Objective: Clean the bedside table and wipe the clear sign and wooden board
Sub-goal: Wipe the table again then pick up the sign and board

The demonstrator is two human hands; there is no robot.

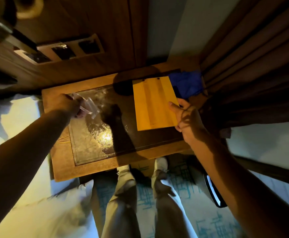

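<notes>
Wood board (154, 103): yellow, lying on table (95, 166) glass, right of centre
Right hand (186, 115): pinching board's near-right edge, thumb on top
Clear sign (88, 105): blurred, left of board, over the glass
Left hand (71, 104): closed around sign
Blue cloth (186, 84): behind board, by curtain, untouched
Risk: sign likely slippery, could drop on glass; one-edge grip may let board tip or scrape.

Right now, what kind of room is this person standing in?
Probably a bedroom, maybe in a hotel. A small wooden bedside table stands between white bedding and long curtains, with a switch panel on the wooden wall behind.
</notes>
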